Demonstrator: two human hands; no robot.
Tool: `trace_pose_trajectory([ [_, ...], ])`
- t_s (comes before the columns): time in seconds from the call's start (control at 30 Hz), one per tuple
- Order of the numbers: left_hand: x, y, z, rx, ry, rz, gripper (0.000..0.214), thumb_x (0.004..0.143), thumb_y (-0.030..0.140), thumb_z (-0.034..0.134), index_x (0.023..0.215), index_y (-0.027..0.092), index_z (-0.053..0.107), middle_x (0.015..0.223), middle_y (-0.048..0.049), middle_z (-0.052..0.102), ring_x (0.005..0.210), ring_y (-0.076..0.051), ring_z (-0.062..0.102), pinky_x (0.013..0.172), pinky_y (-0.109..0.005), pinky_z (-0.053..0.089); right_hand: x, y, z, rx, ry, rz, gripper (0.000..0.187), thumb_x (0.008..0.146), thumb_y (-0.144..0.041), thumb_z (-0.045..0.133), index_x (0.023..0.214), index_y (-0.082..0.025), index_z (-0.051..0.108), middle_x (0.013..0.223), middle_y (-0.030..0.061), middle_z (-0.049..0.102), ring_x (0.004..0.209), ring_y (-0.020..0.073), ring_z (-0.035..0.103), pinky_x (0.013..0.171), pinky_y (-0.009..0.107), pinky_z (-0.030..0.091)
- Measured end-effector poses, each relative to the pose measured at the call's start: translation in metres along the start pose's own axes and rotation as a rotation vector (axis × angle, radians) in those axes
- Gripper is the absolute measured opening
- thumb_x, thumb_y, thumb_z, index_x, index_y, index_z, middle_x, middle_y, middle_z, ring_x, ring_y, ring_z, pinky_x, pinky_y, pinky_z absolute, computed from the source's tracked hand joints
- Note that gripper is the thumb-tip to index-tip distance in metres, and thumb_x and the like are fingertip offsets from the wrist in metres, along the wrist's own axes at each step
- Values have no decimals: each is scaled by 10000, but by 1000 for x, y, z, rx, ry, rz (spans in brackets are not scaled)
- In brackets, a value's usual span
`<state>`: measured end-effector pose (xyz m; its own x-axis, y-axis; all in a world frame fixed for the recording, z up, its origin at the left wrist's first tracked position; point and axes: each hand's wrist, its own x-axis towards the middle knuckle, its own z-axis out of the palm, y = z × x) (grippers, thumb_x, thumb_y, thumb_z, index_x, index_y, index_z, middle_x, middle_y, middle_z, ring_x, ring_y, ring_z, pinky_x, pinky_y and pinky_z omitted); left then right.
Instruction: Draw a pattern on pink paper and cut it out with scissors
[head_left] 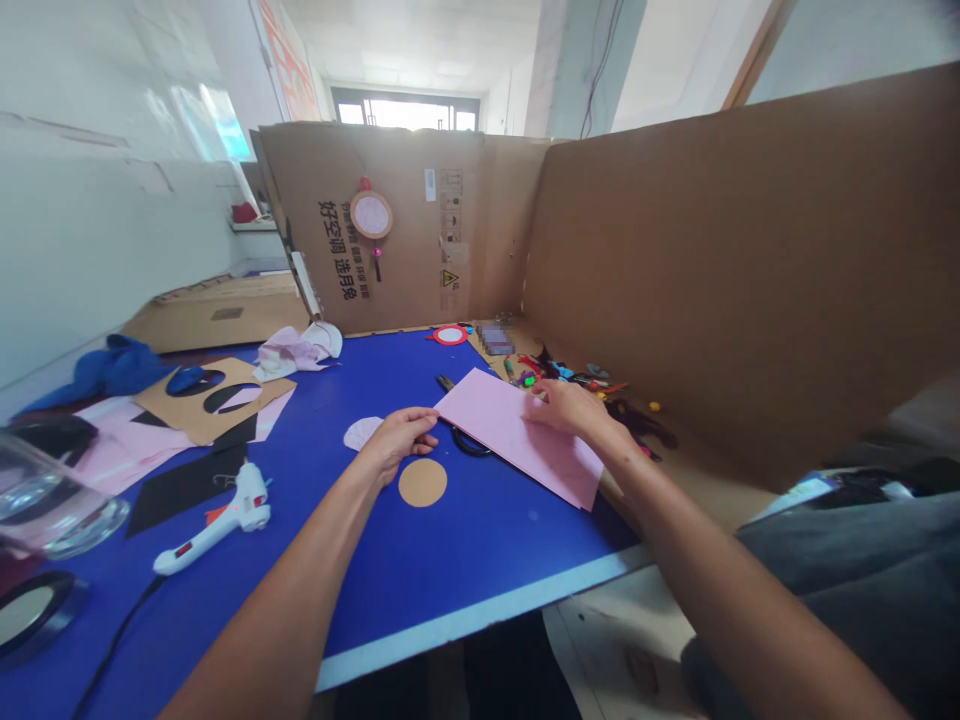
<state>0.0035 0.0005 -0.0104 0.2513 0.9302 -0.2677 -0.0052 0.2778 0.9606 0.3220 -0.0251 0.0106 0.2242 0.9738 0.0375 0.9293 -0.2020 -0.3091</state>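
A pink sheet of paper [517, 430], with another edge showing under it, lies slanted near the table's front right corner. My left hand [397, 440] pinches its left corner between thumb and fingers. At the far edge, my right hand [566, 405] has its curled fingers closed on the same paper. Partly covered by the sheet is a black looped handle [471, 442], perhaps of scissors. Just below my left hand rests a round brown cardboard disc [423, 483]. A pale round cutout [362, 432] with a wavy edge lies behind that hand.
On the left are a white glue gun [217, 520], black sheet scraps [184, 488], a cardboard piece with holes [199, 412] and a clear container [56, 500]. A red-rimmed disc [451, 335] and small craft bits [577, 375] lie by the cardboard walls [720, 270].
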Motion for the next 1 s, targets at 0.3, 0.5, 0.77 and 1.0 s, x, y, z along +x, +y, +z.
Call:
trace_pose_trajectory([
  [0.3, 3, -4, -2, -7, -12, 23, 161, 845, 195, 881, 980, 162, 800, 868, -62, 764, 637, -119, 710, 545, -185, 582, 10, 3, -1, 145, -96, -44, 333, 737, -327, 849, 1057, -236, 844, 995, 81, 829, 966, 303, 752, 748, 333, 491],
  [0.5, -2, 0, -4, -16, 36, 45, 203, 867, 203, 851, 1049, 169, 766, 1003, -84, 786, 645, -123, 719, 548, -207, 578, 2, 2, -9, 444, -190, -106, 183, 779, -411, 754, 782, -229, 730, 695, -12, 693, 638, 175, 617, 565, 278, 407],
  [0.77, 3, 9, -12, -194, 281, 203, 239, 964, 329, 800, 1136, 208, 686, 1136, -100, 770, 741, -140, 718, 614, -236, 562, -4, -26, -21, 1025, -270, -58, 336, 678, -430, 939, 818, -248, 694, 761, 27, 743, 605, 199, 645, 582, 343, 531],
  [1.0, 6, 5, -19, -445, 131, 304, 477, 944, 633, 791, 1161, 218, 701, 1129, -128, 818, 857, -220, 775, 732, -313, 597, 15, -76, 11, 1231, -269, -58, 392, 634, -439, 972, 872, -238, 734, 827, 47, 803, 636, 208, 688, 600, 343, 566],
])
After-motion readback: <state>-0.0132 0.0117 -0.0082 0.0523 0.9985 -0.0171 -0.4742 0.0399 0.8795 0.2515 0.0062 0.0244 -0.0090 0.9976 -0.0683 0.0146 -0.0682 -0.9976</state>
